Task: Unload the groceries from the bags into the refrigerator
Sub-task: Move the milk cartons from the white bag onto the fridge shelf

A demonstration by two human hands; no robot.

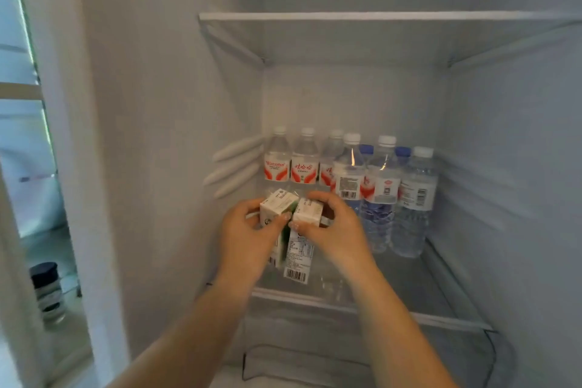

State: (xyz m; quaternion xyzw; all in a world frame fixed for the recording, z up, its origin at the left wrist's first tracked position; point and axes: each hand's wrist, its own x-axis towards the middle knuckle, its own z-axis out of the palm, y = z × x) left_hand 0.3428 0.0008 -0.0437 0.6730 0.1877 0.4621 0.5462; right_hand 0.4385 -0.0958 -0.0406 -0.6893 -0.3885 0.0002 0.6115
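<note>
On shelf (409, 280): two cartons (299, 249), seven bottles (381, 186), two hands (242, 233).

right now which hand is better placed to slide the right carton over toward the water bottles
Right. The right hand already grips the right carton, on the side nearest the water bottles; the left hand holds the left carton, farther off.

Head view, down into refrigerator (346, 98).
</note>
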